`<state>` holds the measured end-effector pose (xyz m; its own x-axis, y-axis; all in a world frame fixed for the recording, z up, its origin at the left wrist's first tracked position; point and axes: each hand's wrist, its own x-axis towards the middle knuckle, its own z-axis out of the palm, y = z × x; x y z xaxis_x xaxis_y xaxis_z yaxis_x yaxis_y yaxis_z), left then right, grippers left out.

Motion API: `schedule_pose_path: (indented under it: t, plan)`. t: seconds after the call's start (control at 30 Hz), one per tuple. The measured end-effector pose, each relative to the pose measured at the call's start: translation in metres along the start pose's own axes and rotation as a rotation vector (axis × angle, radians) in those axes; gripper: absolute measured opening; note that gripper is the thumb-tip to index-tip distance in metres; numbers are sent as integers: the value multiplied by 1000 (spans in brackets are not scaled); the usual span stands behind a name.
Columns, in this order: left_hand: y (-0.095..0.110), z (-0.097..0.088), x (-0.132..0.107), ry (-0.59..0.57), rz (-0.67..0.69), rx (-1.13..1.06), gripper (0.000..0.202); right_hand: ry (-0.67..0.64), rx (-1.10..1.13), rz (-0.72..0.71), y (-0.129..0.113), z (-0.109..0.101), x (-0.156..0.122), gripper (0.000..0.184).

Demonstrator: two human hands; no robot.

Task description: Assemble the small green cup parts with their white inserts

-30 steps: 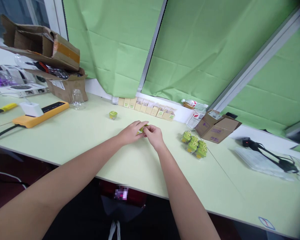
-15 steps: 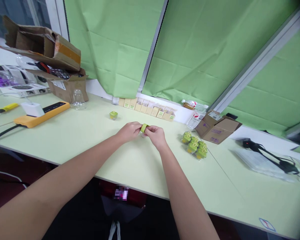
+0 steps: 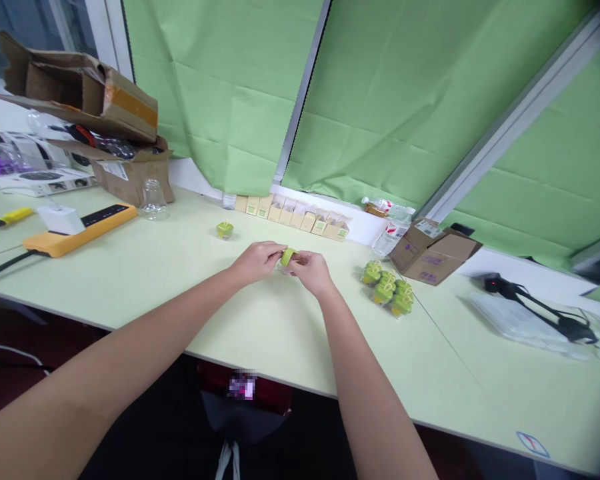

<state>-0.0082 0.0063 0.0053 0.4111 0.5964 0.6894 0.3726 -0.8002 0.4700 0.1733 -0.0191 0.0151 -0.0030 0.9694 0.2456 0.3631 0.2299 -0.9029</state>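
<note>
**A:** Head view first: where is the cap (image 3: 288,256)?

**B:** Just over the counter (image 3: 145,260), near its middle, pinched between both hands. The left hand (image 3: 254,260) comes from one side and the right hand (image 3: 313,272) from the other. Each grip is clamped on the cap by the fingertips.

**A:** Why two hands on so small a thing?

**B:** Probably one steadies while the other turns or presses. Something clear seems to sit under it, too blurred to name.

**A:** And around them?

**B:** A pack (image 3: 389,292) of similar green pieces lies right of the right hand, likely kept within reach. One loose piece (image 3: 225,229) stands apart beyond the left hand. A row of boxes (image 3: 293,217) lines the back edge, seemingly out of the way.
</note>
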Motion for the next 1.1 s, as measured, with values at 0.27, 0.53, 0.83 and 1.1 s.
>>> schedule_pose_path:
  t: [0.27,0.53,0.83,1.1]
  plan:
    - [-3,2,2,1,-121,-257,24,-19,287,49,-7,3,-2,29]
    - [1,8,0,-9,-217,-386,44,53,267,64,-10,6,-3,13]
    - [22,8,-8,-77,-94,7,55,125,-161,-111,-12,11,-9,12]
    - [24,6,-5,-30,-125,81,25,108,-383,-232,-26,21,-20,10]
